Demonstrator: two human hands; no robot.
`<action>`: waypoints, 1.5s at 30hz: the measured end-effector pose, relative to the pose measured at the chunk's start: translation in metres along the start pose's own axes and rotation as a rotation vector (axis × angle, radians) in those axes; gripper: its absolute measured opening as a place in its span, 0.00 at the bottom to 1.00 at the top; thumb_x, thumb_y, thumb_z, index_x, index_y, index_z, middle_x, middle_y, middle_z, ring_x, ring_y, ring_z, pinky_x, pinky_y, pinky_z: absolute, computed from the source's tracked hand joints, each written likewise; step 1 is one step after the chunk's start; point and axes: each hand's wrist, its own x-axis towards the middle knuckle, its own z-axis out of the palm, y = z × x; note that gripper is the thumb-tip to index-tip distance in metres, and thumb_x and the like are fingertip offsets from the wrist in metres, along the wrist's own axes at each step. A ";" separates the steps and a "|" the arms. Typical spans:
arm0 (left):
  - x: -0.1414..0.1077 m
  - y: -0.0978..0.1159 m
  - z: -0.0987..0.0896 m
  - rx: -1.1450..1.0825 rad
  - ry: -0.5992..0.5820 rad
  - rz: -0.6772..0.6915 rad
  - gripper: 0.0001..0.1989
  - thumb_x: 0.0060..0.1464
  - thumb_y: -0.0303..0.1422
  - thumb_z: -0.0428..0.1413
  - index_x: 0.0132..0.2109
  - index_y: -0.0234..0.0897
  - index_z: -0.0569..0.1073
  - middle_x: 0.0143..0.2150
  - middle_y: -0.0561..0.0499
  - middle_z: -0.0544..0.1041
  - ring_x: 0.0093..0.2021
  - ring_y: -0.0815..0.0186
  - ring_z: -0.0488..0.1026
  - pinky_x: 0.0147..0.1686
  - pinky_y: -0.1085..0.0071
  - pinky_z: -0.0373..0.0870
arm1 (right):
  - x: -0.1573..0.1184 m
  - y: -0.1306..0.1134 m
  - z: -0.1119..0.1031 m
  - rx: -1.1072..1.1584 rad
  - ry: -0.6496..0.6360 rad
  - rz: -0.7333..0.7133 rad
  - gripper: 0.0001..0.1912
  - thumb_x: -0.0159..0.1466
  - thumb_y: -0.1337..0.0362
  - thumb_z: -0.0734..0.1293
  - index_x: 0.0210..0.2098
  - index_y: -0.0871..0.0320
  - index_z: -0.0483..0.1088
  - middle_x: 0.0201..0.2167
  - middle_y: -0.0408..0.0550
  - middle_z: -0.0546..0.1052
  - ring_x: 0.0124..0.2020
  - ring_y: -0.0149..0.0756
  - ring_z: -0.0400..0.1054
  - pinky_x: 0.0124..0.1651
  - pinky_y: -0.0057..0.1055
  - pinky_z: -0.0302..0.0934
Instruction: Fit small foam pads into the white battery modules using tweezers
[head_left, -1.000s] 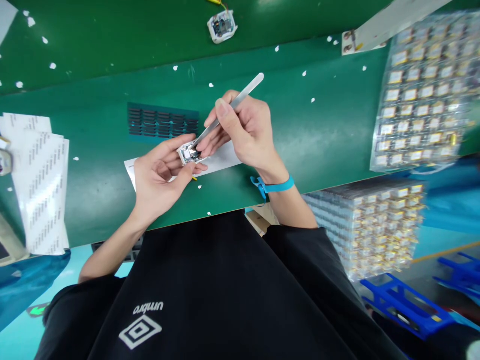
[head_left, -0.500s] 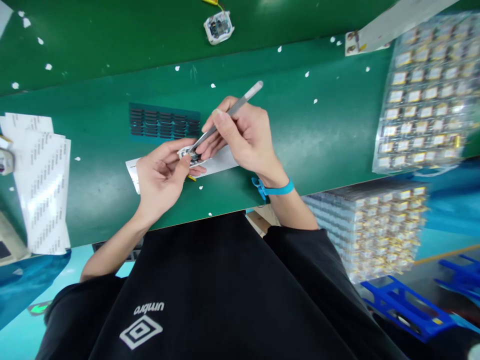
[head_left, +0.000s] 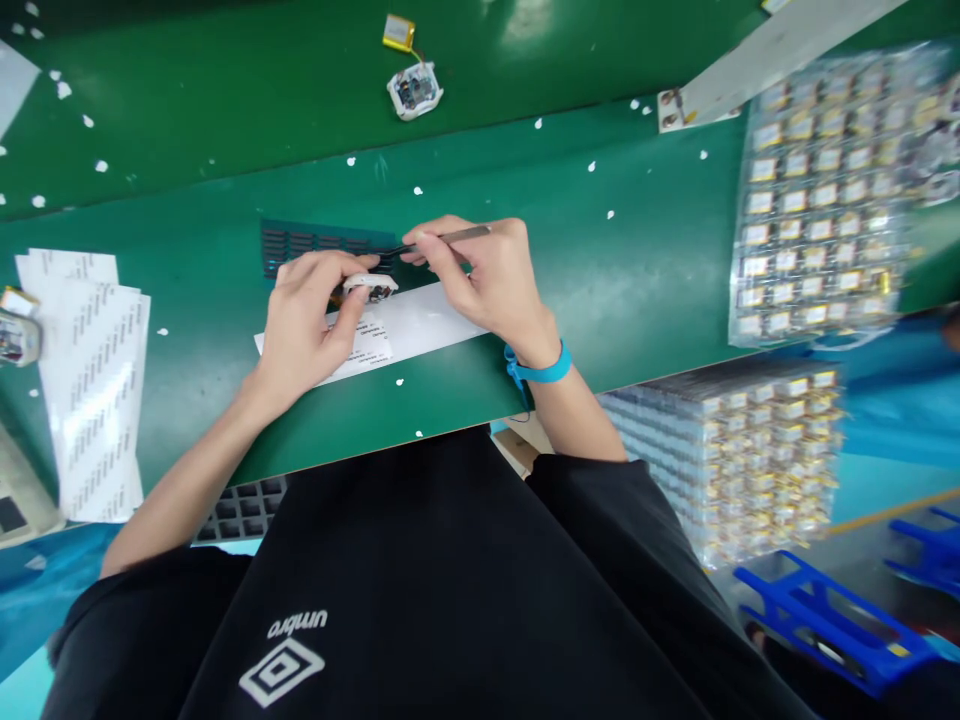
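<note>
A worker's left hand (head_left: 311, 310) pinches a small white device casing (head_left: 370, 286) between thumb and fingers, low over the green table (head_left: 637, 270), while the right hand (head_left: 487, 280) grips metal tweezers (head_left: 442, 238) held nearly level, tips pointing toward 9 o'clock just above the casing. Beneath the hands lies a white paper sheet (head_left: 420, 325); at 12 o'clock from the casing sits a dark strip of small black pads (head_left: 315, 243). A blue wrist strap (head_left: 536, 370) circles the right wrist. Farther off at 12 o'clock rests another open casing (head_left: 414, 90) with a yellow battery (head_left: 398, 32). Label sheets (head_left: 90, 380) lie at 9 o'clock, trays of batteries (head_left: 817, 230) at 3 o'clock.
</note>
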 end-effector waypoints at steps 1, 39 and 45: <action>0.001 -0.005 0.002 0.007 -0.003 0.000 0.05 0.64 0.37 0.63 0.46 0.47 0.79 0.53 0.49 0.85 0.56 0.49 0.79 0.64 0.47 0.68 | 0.000 0.001 0.001 -0.014 -0.009 -0.012 0.28 0.79 0.49 0.56 0.35 0.52 0.81 0.44 0.45 0.87 0.49 0.40 0.83 0.52 0.38 0.77; 0.024 -0.020 -0.034 -0.718 0.236 -0.327 0.20 0.57 0.47 0.72 0.35 0.39 0.72 0.34 0.59 0.81 0.29 0.76 0.72 0.30 0.72 0.76 | -0.008 -0.001 0.013 -0.076 0.396 -0.517 0.14 0.76 0.63 0.66 0.57 0.46 0.78 0.45 0.43 0.88 0.43 0.41 0.85 0.42 0.42 0.83; 0.015 0.016 -0.015 -0.816 0.399 -0.554 0.16 0.48 0.35 0.73 0.30 0.42 0.71 0.29 0.58 0.79 0.28 0.67 0.80 0.35 0.66 0.84 | -0.013 -0.021 0.023 -0.205 0.217 -0.680 0.11 0.75 0.68 0.68 0.55 0.57 0.77 0.48 0.47 0.87 0.47 0.38 0.84 0.44 0.38 0.84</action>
